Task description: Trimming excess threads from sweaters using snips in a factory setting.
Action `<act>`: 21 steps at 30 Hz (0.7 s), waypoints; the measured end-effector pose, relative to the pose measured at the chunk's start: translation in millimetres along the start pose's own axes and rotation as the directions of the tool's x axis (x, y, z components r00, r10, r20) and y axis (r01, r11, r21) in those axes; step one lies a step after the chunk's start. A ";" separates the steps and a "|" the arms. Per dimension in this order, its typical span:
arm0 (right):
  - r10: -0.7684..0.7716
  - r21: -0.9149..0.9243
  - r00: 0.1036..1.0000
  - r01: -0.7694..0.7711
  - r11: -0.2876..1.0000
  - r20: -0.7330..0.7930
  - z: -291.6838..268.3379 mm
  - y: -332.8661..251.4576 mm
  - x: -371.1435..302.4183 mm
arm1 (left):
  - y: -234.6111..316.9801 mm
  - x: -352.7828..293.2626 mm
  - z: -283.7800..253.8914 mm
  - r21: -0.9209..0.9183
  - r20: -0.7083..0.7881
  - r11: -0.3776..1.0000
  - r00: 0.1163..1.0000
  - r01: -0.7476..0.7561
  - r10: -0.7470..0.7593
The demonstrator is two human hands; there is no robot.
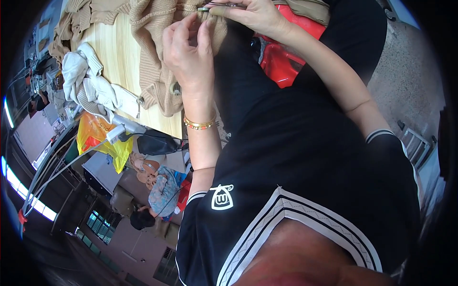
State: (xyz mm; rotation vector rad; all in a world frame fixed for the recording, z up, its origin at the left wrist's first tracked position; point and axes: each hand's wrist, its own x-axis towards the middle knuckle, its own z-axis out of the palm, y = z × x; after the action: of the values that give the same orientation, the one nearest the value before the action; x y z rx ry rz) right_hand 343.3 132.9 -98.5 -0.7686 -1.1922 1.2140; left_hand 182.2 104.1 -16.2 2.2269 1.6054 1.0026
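Observation:
A tan knitted garment (152, 38) lies over the table edge and hangs toward my lap, with a dark button (176, 88) on its lower part. My left hand (188, 55) bends its fingers and thumb onto the knit near the top of the view. Close beside those fingertips is a small round greenish button (203, 9). My right hand (255, 16) reaches in from the right, its thumb tip at this button. Thin dark metal (231, 5) shows along its fingers, looking like a slim tool; the picture's upper edge cuts it off.
White and grey knitwear (86, 81) lies on the pale wooden table (114, 52), with more brown knits (71, 28) beyond. A yellow plastic bag (114, 148) and a white plug with cable (115, 134) hang beside it. Red plastic (279, 62) shows by my legs. Another person (163, 193) sits at left.

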 end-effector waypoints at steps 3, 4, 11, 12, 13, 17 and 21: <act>-0.088 -0.204 0.996 0.087 0.975 0.005 -3.3 -3.8 0.2 | -6.1 2.1 5.7 0.063 -0.032 0.996 0.998 -0.060 0.062; -0.087 -0.203 0.996 0.087 0.975 0.005 -3.1 -3.3 0.4 | -7.9 3.1 6.8 0.108 -0.043 0.990 0.995 -0.089 0.095; -0.150 -0.262 0.989 0.141 0.955 -0.014 -4.3 1.8 -0.9 | -16.6 12.1 9.1 0.154 -0.003 0.971 0.982 -0.185 0.188; -0.166 -0.290 0.986 0.153 0.945 -0.021 -4.2 2.7 -1.3 | -17.2 13.4 8.6 0.119 0.008 0.976 0.983 -0.183 0.184; -0.166 -0.291 0.986 0.152 0.945 -0.024 -3.9 3.5 -2.3 | -17.7 14.2 8.2 0.084 0.018 0.980 0.984 -0.181 0.180; -0.126 -0.163 0.991 0.116 0.980 -0.055 1.9 3.9 -2.7 | -18.3 13.9 6.8 0.070 -0.001 0.970 0.972 -0.235 0.235; -0.069 -0.054 0.995 0.065 0.996 -0.075 3.3 2.8 -2.2 | -15.9 13.1 6.5 0.073 -0.013 0.966 0.968 -0.249 0.251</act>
State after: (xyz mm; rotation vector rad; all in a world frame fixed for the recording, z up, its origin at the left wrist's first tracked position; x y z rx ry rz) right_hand 339.5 131.0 -100.9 -0.8003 -1.1801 1.0929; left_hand 176.6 123.3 -24.4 2.5237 1.4136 1.0494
